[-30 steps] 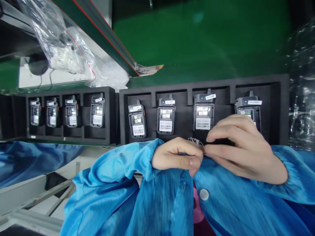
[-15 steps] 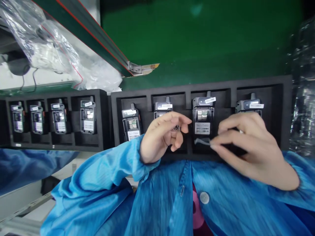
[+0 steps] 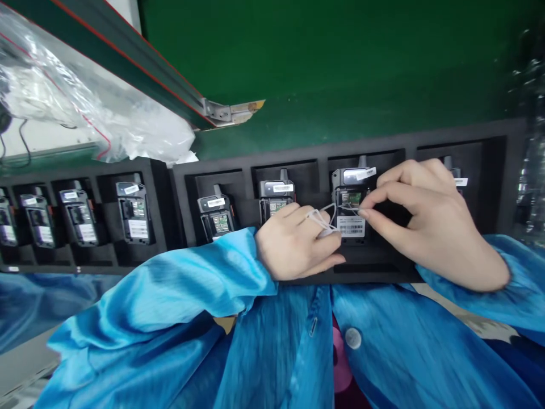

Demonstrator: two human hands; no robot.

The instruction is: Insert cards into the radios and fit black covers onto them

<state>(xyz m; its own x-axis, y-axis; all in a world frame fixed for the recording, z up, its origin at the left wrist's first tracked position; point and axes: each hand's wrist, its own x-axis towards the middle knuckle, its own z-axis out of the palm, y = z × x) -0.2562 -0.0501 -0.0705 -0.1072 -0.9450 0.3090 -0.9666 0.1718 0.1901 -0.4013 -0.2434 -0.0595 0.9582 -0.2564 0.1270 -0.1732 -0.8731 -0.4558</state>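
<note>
My right hand (image 3: 434,221) pinches the end of a thin white cord (image 3: 330,207) between thumb and forefinger, over the open back of a handheld radio-like device (image 3: 351,224). My left hand (image 3: 300,241) is closed, back of the hand up, just left of that device. Several loops of the white cord lie across its fingers, and one strand runs over to my right fingertips. The device lies in a black foam tray (image 3: 298,156), showing a bare compartment with metal contacts, a printed label and a white sticker near its antenna stub. My right hand partly hides another device (image 3: 460,182).
Two more such devices, one at the far left (image 3: 216,216) and one beside it (image 3: 276,196), lie in the same tray. A second foam tray (image 3: 164,227) with several devices adjoins on the left. Behind are a green mat (image 3: 340,74), a metal-hinged rail (image 3: 221,111) and clear plastic bags (image 3: 149,133).
My left hand has turned back-up and moved right. My right hand has moved up to the device's open compartment, and a cord strand now spans between the hands. The view has shifted slightly.
</note>
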